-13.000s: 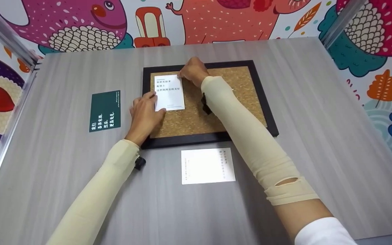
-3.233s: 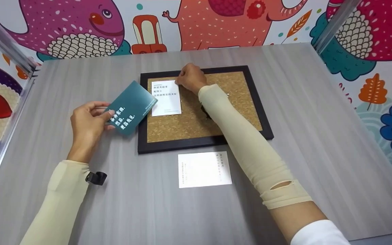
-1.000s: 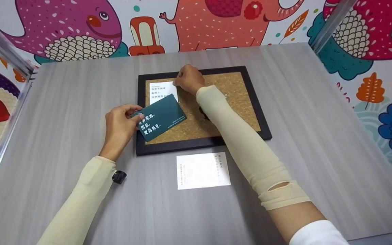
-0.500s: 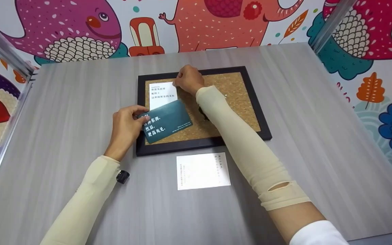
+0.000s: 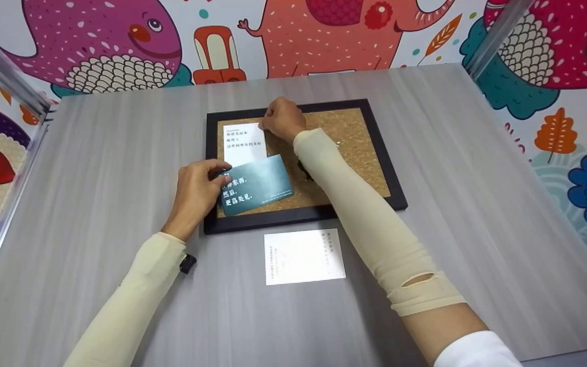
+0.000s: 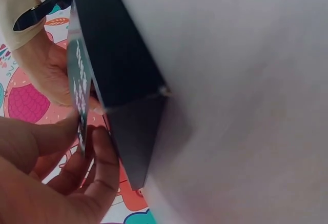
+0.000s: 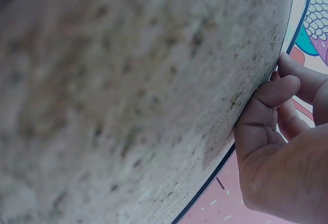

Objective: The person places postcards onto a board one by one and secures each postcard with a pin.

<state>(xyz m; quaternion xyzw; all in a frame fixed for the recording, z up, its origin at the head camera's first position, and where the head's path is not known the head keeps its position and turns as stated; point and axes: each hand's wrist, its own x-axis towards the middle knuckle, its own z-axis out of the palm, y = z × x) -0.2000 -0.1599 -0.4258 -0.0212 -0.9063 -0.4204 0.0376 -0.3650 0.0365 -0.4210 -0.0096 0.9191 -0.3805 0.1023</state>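
Observation:
A white printed card (image 5: 244, 142) lies at the upper left of the black-framed corkboard (image 5: 324, 183). My right hand (image 5: 284, 120) keeps curled fingertips together at that card's top right corner; whether anything small sits between them is hidden. Between thumb and fingers, my left hand (image 5: 196, 191) pinches the left end of a dark green card (image 5: 260, 184) with white lettering. This green card is tilted over the board's lower left and covers the white card's bottom. In the left wrist view the green card (image 6: 80, 83) stands nearly edge-on, beside the frame's corner.
A second white card (image 5: 304, 256) lies on the grey table (image 5: 232, 316) in front of the board. Small white bits (image 5: 338, 144) show on the cork right of my right forearm. A patterned wall (image 5: 339, 35) stands behind the table.
The green card was lifted from the table left of the board. It has moved right and slightly down over the board, turning closer to level. My right hand stays at the white card's corner.

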